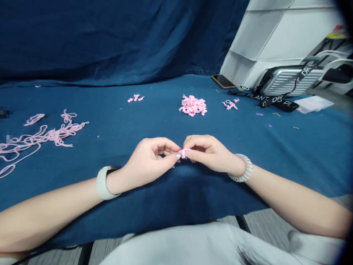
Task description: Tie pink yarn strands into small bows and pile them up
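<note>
A small knotted piece of pink yarn (184, 152) is pinched between the fingertips of both hands, above the front part of the blue cloth. My left hand (150, 160) grips its left side with thumb and index finger. On the opposite side, my right hand (206, 152) pinches it the same way. The fingertips hide part of the piece. Beyond the hands lies a pile of knotted pink yarn pieces (193, 105), with a few more small pink pieces (136, 98) to its left and a looser pink bit (230, 104) to its right.
Loose strands of pink yarn (59, 134) sprawl at the left. Toward the back right are a phone (223, 81), a silver ridged case (292, 81) with a black lettered strap (253, 96), and a clear flat box (314, 104). A blue cloth (132, 121) covers the table.
</note>
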Demonstrator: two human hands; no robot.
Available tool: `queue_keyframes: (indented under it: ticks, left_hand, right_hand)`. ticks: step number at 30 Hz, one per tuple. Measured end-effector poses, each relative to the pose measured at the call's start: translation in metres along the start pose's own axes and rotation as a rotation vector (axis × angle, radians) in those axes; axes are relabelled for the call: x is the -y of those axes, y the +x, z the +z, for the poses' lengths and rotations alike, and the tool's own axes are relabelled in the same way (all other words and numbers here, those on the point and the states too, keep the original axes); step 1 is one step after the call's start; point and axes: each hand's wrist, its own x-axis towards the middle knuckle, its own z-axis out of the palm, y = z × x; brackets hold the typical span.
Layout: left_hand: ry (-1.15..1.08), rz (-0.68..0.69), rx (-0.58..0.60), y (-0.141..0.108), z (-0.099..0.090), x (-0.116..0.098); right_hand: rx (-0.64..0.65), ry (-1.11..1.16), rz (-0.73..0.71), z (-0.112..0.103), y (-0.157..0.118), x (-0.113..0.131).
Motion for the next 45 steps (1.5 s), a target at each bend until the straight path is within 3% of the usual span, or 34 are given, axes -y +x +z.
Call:
queue_keyframes:
  ticks: [14,26,35,45]
  left_hand:
    - [0.094,0.06,-0.084,-0.002,0.002,0.007]
    - [0.13,0.029,-0.069,-0.002,0.001,0.001]
    - [-0.04,-0.064,-0.079,0.001,0.006,0.007]
    - [0.086,0.025,-0.097,0.001,0.004,0.012]
  right_hand:
    - [-0.006,-0.161,-0.04,-0.001,0.0,0.003]
    - [-0.005,-0.21,-0.024,-0.002,0.001,0.003]
    - [-0.211,-0.242,-0.02,0.006,-0.003,0.0]
    - [-0.228,-0.351,-0.137,0.009,-0.004,0.007]
